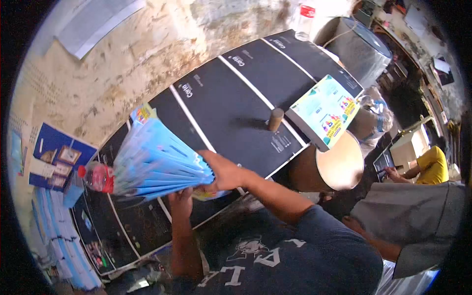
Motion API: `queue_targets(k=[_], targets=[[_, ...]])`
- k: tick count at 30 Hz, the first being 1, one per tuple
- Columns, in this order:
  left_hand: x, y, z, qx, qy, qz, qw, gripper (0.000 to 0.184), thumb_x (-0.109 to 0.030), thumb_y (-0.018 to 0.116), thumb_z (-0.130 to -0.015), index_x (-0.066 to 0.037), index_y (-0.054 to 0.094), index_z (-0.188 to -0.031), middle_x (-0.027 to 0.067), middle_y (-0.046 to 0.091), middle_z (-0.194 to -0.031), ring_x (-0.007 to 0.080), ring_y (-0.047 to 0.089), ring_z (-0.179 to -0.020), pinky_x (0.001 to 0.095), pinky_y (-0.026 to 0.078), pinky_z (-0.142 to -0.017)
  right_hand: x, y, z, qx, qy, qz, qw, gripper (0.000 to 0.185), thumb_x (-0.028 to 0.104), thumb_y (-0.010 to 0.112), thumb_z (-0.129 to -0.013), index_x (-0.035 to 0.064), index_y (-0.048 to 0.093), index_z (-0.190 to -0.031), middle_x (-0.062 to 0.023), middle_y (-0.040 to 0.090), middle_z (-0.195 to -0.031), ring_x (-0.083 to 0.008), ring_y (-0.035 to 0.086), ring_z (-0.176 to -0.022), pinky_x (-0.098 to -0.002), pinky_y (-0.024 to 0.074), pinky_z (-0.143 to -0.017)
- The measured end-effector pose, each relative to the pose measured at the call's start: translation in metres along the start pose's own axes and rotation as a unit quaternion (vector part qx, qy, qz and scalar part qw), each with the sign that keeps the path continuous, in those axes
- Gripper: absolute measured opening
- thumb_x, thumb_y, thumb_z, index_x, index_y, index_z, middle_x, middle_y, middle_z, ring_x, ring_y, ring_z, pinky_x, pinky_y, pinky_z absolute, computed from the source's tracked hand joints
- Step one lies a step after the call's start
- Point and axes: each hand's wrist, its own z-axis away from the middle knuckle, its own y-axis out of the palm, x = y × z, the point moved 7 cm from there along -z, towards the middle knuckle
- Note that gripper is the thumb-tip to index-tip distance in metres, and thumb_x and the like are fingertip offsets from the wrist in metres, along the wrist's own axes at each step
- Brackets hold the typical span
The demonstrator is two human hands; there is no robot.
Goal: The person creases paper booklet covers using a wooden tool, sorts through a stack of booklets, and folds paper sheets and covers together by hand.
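Two bare hands hold a fanned bundle of blue printed sheets over a black-covered desk in the head view. The right hand is clenched round the bundle's narrow end, a grip that apparently lets the far ends splay like a hand fan. The left hand sits at the lower edge, probably steadying the weight from below; its fingers are partly covered by paper, so whether it grips or merely props cannot be told. A brown cylinder stands on end, a stance likely to keep it from rolling. A printed pile lies at the desk's edge, seemingly parked within reach. Hard to make out: the sheets' print, blurred at the spread end, and a red-labelled bottle, partly hidden behind them. At right, a person in yellow is only partly visible, the lower body obscured.
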Motion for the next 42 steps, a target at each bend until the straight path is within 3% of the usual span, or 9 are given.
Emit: queue_targets(k=[1, 7, 9, 11, 16, 21, 26, 37, 42], targets=[[0.018, -0.009, -0.006, 0.058, 0.039, -0.295, 0.953, 0.052, -0.007, 0.069, -0.089, -0.006, 0.047, -0.135, 0.0095, 0.054, -0.128, 0.0242, 0.053, -0.118, 0.0447, 0.046, -0.1, 0.011, -0.011, -0.003, 0.023, 0.051, 0.034, 0.998, 0.083, 0.026, 0.081, -0.067, -0.0006, 0.043, -0.136, -0.0271, 0.056, -0.124, -0.042, 0.054, -0.118, -0.0453, 0.0436, -0.101], [0.013, 0.091, 0.07, 0.311, -0.403, -0.305, 0.805, 0.07, -0.05, 0.072, -0.083, -0.003, 0.051, -0.131, 0.0168, 0.051, -0.134, 0.0276, 0.049, -0.126, 0.0418, 0.039, -0.106, 0.035, -0.027, -0.015, 0.15, 0.054, 0.311, 0.937, 0.082, 0.026, 0.08, -0.066, 0.0034, 0.045, -0.136, -0.0208, 0.062, -0.116, -0.0382, 0.06, -0.111, -0.0469, 0.0465, -0.096], [-0.013, 0.105, 0.072, 0.385, -0.352, -0.262, 0.812, 0.085, -0.059, 0.073, -0.077, -0.004, 0.048, -0.137, 0.019, 0.045, -0.142, 0.0307, 0.044, -0.134, 0.0446, 0.034, -0.11, -0.008, 0.001, -0.002, 0.211, 0.047, 0.491, 0.844, 0.09, 0.03, 0.081, -0.064, 0.0064, 0.042, -0.141, -0.0176, 0.057, -0.127, -0.0365, 0.054, -0.12, -0.0537, 0.0394, -0.103], [-0.091, 0.116, 0.016, 0.223, 0.031, -0.631, 0.743, 0.103, -0.072, 0.073, -0.067, -0.01, 0.045, -0.144, 0.0207, 0.041, -0.148, 0.0384, 0.034, -0.141, 0.0539, 0.021, -0.117, -0.015, 0.005, -0.002, 0.205, 0.034, 0.502, 0.84, 0.098, 0.033, 0.081, -0.063, 0.0058, 0.036, -0.146, -0.0172, 0.052, -0.134, -0.0352, 0.049, -0.126, -0.0561, 0.0327, -0.108], [-0.048, 0.055, -0.037, 0.243, 0.029, -0.762, 0.6, 0.121, -0.055, 0.085, -0.058, -0.006, 0.028, -0.151, 0.0217, 0.038, -0.148, 0.0393, 0.029, -0.143, 0.0595, 0.016, -0.117, -0.007, -0.001, 0.001, 0.201, 0.026, 0.491, 0.847, 0.104, 0.033, 0.077, -0.064, 0.0044, 0.029, -0.151, -0.0178, 0.044, -0.145, -0.0318, 0.042, -0.134, -0.0565, 0.0227, -0.114], [-0.034, 0.047, -0.034, 0.291, -0.27, -0.682, 0.615, 0.11, -0.051, 0.083, -0.064, -0.008, 0.031, -0.151, 0.0175, 0.044, -0.141, 0.0346, 0.037, -0.137, 0.058, 0.02, -0.116, -0.011, 0.004, 0.003, 0.337, 0.154, 0.403, 0.837, 0.1, 0.038, 0.077, -0.069, 0.0044, 0.031, -0.151, -0.0138, 0.045, -0.145, -0.0293, 0.04, -0.137, -0.0544, 0.0229, -0.116], [-0.049, 0.055, -0.018, 0.203, 0.045, -0.748, 0.63, 0.105, -0.05, 0.082, -0.063, -0.011, 0.035, -0.149, 0.0177, 0.044, -0.145, 0.0332, 0.039, -0.138, 0.0574, 0.023, -0.115, 0.012, 0.011, 0.008, 0.193, 0.001, 0.492, 0.849, 0.106, 0.059, 0.074, -0.07, 0.0038, 0.033, -0.15, -0.0127, 0.033, -0.156, -0.0291, 0.027, -0.147, -0.058, 0.0165, -0.118], [-0.048, 0.058, -0.021, 0.213, 0.038, -0.755, 0.619, 0.114, -0.055, 0.082, -0.061, -0.009, 0.03, -0.152, 0.0173, 0.042, -0.147, 0.034, 0.036, -0.139, 0.0553, 0.021, -0.117, 0.011, 0.021, 0.032, 0.152, 0.014, 0.484, 0.862, 0.105, 0.06, 0.073, -0.071, 0.0054, 0.032, -0.151, -0.0139, 0.029, -0.158, -0.0294, 0.024, -0.148, -0.0594, 0.0131, -0.118], [-0.047, 0.055, -0.012, 0.201, -0.007, -0.717, 0.668, 0.066, -0.042, 0.083, -0.067, -0.01, 0.06, -0.12, 0.0101, 0.062, -0.108, 0.0285, 0.058, -0.108, 0.0485, 0.04, -0.096, 0.009, 0.007, 0.005, 0.192, 0.024, 0.41, 0.891, 0.088, 0.047, 0.081, -0.066, 0.0048, 0.05, -0.137, -0.0149, 0.051, -0.135, -0.0319, 0.046, -0.129, -0.0527, 0.0347, -0.105]])
